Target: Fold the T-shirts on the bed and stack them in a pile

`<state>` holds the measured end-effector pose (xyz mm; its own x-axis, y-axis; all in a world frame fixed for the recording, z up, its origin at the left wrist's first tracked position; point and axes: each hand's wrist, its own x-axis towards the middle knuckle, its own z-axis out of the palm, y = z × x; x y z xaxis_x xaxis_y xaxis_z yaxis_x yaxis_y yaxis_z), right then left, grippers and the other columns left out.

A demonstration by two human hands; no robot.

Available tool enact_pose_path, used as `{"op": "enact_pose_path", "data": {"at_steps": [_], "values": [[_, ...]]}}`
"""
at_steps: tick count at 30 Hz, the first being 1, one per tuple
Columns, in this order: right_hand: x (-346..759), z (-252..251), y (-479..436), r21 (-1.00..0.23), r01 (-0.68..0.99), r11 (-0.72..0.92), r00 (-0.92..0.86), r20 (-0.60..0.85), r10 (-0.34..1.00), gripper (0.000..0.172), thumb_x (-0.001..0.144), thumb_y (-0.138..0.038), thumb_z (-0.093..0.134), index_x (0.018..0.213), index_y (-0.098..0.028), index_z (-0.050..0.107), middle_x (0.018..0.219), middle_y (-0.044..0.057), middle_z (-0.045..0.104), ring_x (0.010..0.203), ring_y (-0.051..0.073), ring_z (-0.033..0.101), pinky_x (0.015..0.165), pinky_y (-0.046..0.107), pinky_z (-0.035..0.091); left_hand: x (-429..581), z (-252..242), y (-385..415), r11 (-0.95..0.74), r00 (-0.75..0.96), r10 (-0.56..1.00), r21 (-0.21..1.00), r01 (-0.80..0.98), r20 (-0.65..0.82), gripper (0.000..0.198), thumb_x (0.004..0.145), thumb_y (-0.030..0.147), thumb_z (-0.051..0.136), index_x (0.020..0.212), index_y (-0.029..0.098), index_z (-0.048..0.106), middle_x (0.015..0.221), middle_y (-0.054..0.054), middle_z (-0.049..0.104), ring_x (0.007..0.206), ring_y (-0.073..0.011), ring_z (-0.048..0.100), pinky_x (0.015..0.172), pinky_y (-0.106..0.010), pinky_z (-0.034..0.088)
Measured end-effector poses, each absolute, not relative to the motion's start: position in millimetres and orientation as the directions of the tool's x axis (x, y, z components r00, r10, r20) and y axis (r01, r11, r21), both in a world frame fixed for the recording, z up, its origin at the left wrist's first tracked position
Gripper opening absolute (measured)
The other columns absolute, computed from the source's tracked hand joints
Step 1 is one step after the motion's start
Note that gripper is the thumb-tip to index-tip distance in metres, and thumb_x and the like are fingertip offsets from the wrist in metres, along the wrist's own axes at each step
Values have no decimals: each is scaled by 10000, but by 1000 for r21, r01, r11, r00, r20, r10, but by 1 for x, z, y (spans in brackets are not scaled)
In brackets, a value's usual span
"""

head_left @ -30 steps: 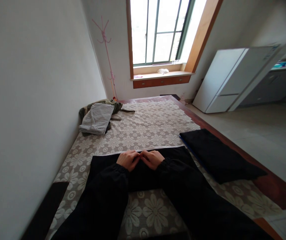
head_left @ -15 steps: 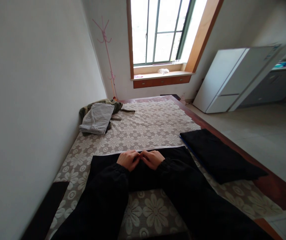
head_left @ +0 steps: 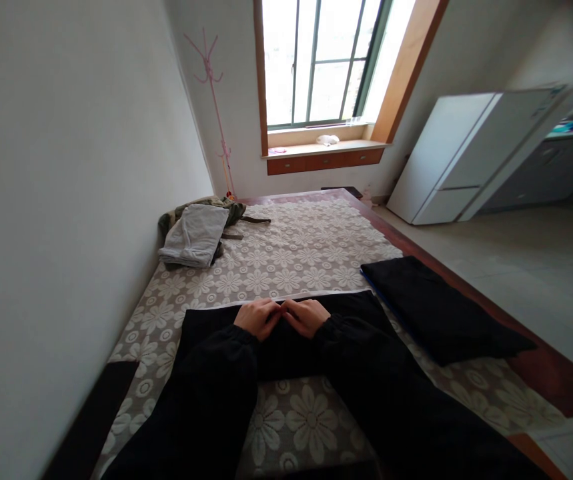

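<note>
A black cloth (head_left: 206,327) with a white far edge lies spread across the flower-patterned bed cover (head_left: 296,257) in front of me. My left hand (head_left: 257,318) and my right hand (head_left: 306,317) rest side by side at the middle of its far edge, fingertips touching. Both hands are curled, pinching the cloth's edge. Black sleeves cover both arms.
A folded black garment (head_left: 436,307) lies on the bed's right side. A grey folded garment (head_left: 193,237) sits on an olive one by the left wall. A pink coat stand (head_left: 213,100), a window and a white fridge (head_left: 461,157) are beyond.
</note>
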<state>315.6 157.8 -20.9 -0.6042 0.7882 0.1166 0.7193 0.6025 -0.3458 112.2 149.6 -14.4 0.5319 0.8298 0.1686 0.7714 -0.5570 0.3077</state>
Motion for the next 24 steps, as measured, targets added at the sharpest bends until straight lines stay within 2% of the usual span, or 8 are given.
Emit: {"op": "enact_pose_path", "data": {"at_steps": [7, 18, 24], "values": [[316, -22, 158, -343, 725, 597, -597, 118, 793, 214, 996, -293, 464, 1104, -211, 630, 822, 31, 735, 740, 197, 687, 637, 275, 368, 111, -18, 152, -567, 540, 823, 294, 769, 176, 266, 989, 371, 461, 1017, 240, 690, 967, -34, 702, 877, -196, 651, 739, -292, 460], [316, -23, 158, -338, 726, 599, -601, 111, 791, 222, 993, -282, 456, 1112, -219, 633, 874, 45, 754, 792, 213, 704, 655, 278, 390, 112, -15, 149, -555, 526, 832, 305, 774, 178, 232, 966, 349, 496, 994, 233, 694, 966, -34, 713, 879, -196, 657, 747, -295, 465], [316, -21, 158, -329, 719, 612, -615, 110, 781, 226, 993, -284, 459, 1114, -212, 636, 837, 45, 751, 772, 216, 704, 645, 282, 380, 113, -15, 149, -548, 519, 836, 305, 779, 175, 222, 960, 371, 509, 970, 234, 683, 953, -32, 713, 874, -196, 658, 742, -290, 459]]}}
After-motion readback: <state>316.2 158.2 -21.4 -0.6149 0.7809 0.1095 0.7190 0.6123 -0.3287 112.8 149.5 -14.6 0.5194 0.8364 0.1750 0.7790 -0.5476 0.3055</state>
